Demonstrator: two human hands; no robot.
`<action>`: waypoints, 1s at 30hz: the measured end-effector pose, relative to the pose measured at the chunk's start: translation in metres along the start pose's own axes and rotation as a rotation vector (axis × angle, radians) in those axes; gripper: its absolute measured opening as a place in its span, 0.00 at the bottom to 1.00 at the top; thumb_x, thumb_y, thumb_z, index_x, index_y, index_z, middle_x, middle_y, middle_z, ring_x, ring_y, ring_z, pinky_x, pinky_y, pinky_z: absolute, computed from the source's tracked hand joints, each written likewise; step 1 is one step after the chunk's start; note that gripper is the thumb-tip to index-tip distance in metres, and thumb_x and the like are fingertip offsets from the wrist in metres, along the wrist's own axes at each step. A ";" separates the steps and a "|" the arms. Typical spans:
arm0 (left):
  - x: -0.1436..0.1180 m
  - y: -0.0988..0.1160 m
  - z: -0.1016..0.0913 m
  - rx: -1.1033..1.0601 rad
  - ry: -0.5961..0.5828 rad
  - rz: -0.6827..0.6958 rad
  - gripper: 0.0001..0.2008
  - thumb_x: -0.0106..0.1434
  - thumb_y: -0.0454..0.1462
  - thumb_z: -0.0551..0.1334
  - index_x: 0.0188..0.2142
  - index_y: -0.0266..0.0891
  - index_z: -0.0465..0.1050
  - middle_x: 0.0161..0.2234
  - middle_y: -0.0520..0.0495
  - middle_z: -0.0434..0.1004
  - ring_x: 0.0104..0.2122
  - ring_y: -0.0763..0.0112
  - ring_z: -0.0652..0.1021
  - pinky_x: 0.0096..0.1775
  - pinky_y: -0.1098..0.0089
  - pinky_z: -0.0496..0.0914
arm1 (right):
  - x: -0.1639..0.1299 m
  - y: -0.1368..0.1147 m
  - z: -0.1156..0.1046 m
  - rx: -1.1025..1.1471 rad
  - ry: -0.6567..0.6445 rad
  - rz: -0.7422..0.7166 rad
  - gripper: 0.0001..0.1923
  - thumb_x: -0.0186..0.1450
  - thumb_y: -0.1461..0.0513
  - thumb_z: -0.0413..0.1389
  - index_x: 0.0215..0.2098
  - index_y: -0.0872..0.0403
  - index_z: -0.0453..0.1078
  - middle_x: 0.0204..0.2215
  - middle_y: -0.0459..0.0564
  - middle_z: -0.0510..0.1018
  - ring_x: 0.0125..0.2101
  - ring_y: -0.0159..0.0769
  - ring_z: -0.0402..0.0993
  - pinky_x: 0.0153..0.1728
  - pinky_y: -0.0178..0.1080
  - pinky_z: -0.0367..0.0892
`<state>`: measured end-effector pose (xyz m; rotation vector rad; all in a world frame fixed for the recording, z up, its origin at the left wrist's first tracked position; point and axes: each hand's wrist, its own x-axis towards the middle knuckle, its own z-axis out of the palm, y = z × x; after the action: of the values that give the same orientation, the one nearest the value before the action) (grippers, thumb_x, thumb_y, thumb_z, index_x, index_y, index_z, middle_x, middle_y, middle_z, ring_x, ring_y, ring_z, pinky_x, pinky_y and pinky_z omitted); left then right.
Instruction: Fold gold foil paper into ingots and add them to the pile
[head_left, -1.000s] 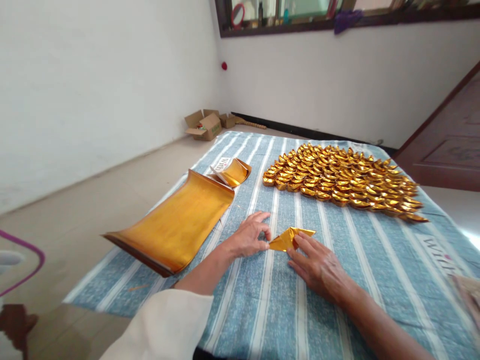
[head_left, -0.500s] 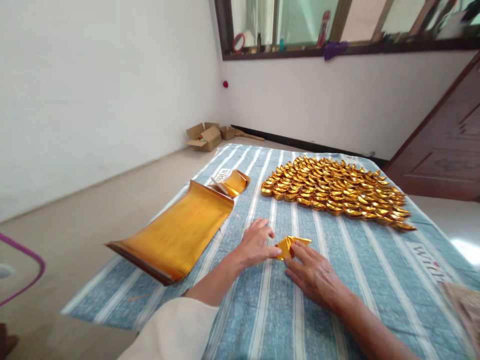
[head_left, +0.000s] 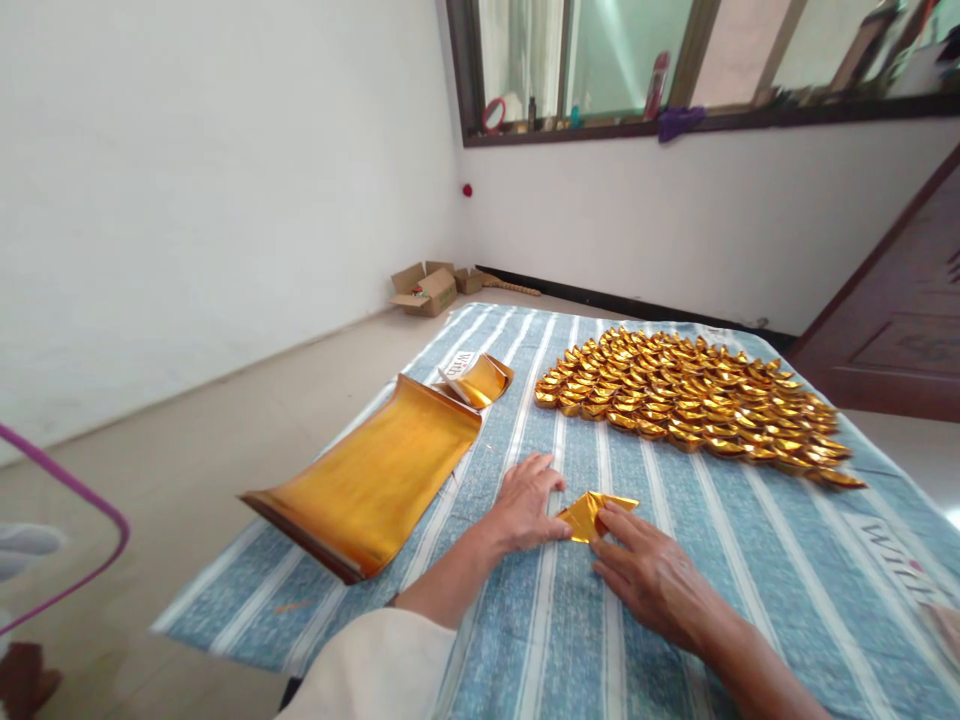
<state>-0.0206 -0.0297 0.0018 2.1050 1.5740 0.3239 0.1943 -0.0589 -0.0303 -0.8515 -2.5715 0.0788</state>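
A small folded piece of gold foil paper [head_left: 585,517] lies on the striped cloth, with a pointed end reaching out to the right. My left hand [head_left: 527,505] rests at its left corner, the thumb touching the foil while the other fingers are bent and apart from it. My right hand [head_left: 660,575] grips the near right side of the foil, fingertips on top; its thumb is partly hidden. Farther back, several rows of folded gold foil ingots [head_left: 690,395] stand packed together. Left of my hands lies a stack of flat gold foil sheets [head_left: 375,470] with curled edges.
A smaller stack of gold foil [head_left: 484,383] sits behind the large one. The blue-and-white striped cloth [head_left: 510,640] covers the table. Beyond it on the floor is an open cardboard box [head_left: 427,292]. A purple bar [head_left: 75,475] curves in at left.
The camera view has turned a little, so everything sits lower and farther right. Both hands stay at the folded foil, with hardly any change in their fingers.
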 end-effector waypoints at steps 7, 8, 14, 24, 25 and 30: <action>0.000 0.003 0.002 0.048 -0.009 -0.028 0.21 0.45 0.38 0.71 0.40 0.39 0.72 0.61 0.39 0.57 0.62 0.48 0.57 0.59 0.53 0.54 | 0.010 -0.002 0.000 0.083 0.086 0.067 0.10 0.68 0.65 0.47 0.33 0.52 0.68 0.33 0.51 0.74 0.37 0.39 0.74 0.38 0.42 0.73; 0.001 0.005 0.002 0.060 -0.012 -0.029 0.20 0.46 0.38 0.71 0.40 0.39 0.72 0.60 0.39 0.59 0.61 0.48 0.58 0.59 0.54 0.54 | 0.012 -0.001 0.002 0.103 0.112 0.093 0.11 0.69 0.65 0.46 0.33 0.52 0.68 0.31 0.50 0.74 0.34 0.38 0.74 0.36 0.40 0.72; 0.002 0.014 0.002 0.134 0.003 0.032 0.08 0.50 0.36 0.67 0.33 0.39 0.74 0.49 0.43 0.69 0.55 0.51 0.65 0.54 0.58 0.61 | 0.016 0.013 0.016 0.234 0.279 0.263 0.14 0.70 0.67 0.41 0.40 0.53 0.69 0.32 0.49 0.75 0.32 0.34 0.73 0.34 0.35 0.69; -0.002 0.030 -0.007 0.304 0.018 0.007 0.05 0.53 0.36 0.63 0.31 0.38 0.75 0.38 0.43 0.73 0.42 0.56 0.71 0.41 0.63 0.66 | 0.019 0.024 0.027 -0.140 0.354 0.391 0.11 0.66 0.64 0.48 0.42 0.54 0.71 0.43 0.58 0.73 0.43 0.45 0.70 0.41 0.46 0.68; -0.003 0.031 -0.009 0.309 0.011 -0.016 0.05 0.53 0.36 0.63 0.31 0.38 0.75 0.36 0.43 0.73 0.41 0.56 0.72 0.40 0.63 0.66 | 0.019 0.025 0.027 -0.182 0.333 0.402 0.11 0.66 0.63 0.49 0.43 0.55 0.71 0.45 0.59 0.73 0.46 0.48 0.68 0.43 0.49 0.67; -0.003 0.032 -0.011 0.261 -0.037 -0.075 0.03 0.52 0.34 0.63 0.29 0.39 0.75 0.32 0.45 0.75 0.37 0.58 0.74 0.38 0.65 0.66 | 0.014 0.030 0.027 -0.195 0.234 0.393 0.08 0.65 0.62 0.51 0.38 0.53 0.72 0.47 0.59 0.73 0.52 0.52 0.65 0.47 0.55 0.64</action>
<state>-0.0003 -0.0368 0.0283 2.2210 1.7480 0.0558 0.1892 -0.0243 -0.0549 -1.3459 -2.1896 -0.1502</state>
